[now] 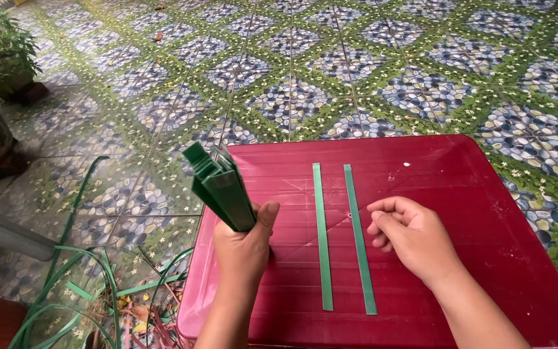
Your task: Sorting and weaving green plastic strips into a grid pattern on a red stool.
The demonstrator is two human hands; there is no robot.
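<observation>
Bundle of green strips [219, 186] clenched in left hand [243, 245], held upright and tilted away to the left, lower ends hidden inside the fist, upper ends fanned slightly above the thumb. Bundle raised off the red tabletop [485, 213], over its near left edge.

Right hand [411, 236] loosely curled, grasping nothing, fingertips resting on or just above the tabletop, just right of the nearer laid strip. Contact with that strip not confirmed.

Two single green strips flat on the tabletop between the hands: left strip [322, 236] and right strip [359, 239], roughly parallel, apart, running away from the body.

Judgement on the step in hand: laying strips side by side. Advisable to keep a firm grip low on the bundle so the loose ends do not slip, to draw one strip at a time, and to match spacing and end alignment with the pair already down.

Beyond the left hand, loose green strapping [79, 291] tangled on the patterned tile floor [356, 64]. Potted plant [1, 52] far left.
</observation>
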